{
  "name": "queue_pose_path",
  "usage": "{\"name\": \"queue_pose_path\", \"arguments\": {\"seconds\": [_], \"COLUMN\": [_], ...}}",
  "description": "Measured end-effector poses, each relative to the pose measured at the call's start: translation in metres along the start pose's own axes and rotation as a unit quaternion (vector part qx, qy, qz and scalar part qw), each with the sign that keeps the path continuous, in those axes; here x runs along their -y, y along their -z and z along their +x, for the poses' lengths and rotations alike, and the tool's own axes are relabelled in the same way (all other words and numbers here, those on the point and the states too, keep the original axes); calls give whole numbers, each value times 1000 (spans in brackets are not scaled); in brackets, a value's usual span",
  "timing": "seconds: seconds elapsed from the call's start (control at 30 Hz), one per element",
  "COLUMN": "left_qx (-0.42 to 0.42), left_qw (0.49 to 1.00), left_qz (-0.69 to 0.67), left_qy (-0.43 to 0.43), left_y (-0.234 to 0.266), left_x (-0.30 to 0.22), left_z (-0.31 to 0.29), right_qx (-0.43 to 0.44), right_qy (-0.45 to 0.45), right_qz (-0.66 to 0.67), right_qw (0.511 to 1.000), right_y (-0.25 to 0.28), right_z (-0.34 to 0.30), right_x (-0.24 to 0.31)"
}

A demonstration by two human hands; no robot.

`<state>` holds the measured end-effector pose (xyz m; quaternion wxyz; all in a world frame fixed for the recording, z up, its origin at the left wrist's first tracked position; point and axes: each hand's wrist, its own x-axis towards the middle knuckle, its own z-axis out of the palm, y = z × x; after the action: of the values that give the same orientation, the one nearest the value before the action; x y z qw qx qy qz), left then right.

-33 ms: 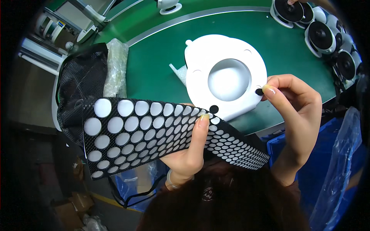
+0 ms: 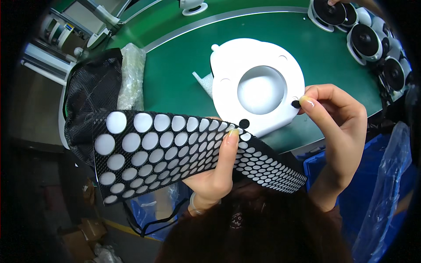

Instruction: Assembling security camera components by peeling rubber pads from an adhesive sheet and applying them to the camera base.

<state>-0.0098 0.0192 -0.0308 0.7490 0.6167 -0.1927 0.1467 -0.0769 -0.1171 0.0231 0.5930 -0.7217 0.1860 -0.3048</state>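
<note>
My left hand [image 2: 219, 175] is closed on a long black sheet [image 2: 175, 158] dotted with rows of round white spots, its thumb pressing on top. The sheet bends away to the right beneath the thumb. Just beyond lies a white rounded plastic part [image 2: 228, 101] with a large round hollow in its middle and shallow round recesses near its rim. One black round pad [image 2: 244, 123] sits on its near edge. At its right edge, my right hand [image 2: 335, 114] pinches a second black pad [image 2: 296, 104] between thumb and finger, against a recess. My left fingers are mostly hidden behind the sheet.
A green worktable [image 2: 175, 61] spreads beyond. Several white-and-black round devices [image 2: 366, 42] crowd its far right, where another person's hand [image 2: 333, 2] shows. Bubble-wrap [image 2: 133, 76] and a black mesh bag [image 2: 94, 87] are at left. A blue crate [image 2: 315, 168] stands at lower right.
The white part and my right hand have shifted very slightly to the right. Both hands keep their holds.
</note>
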Motion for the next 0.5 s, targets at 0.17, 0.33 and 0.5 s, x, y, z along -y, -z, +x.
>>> {"name": "queue_pose_path", "arguments": {"seconds": [0.17,0.33,0.5], "left_qx": [41,-6,23], "left_qw": [996,991,990], "left_qz": [80,33,-40], "left_qy": [-26,-130,-136], "left_y": [12,-8,-12], "left_x": [2,-4,-6], "left_z": [-2,6,7], "right_qx": [17,-10,-39], "right_qy": [-14,-2,26], "right_qz": [1,6,-47], "right_qw": [1000,1000,998], "right_y": [3,2,-4], "right_z": [1,-1,-3], "right_x": [0,1,4]}}
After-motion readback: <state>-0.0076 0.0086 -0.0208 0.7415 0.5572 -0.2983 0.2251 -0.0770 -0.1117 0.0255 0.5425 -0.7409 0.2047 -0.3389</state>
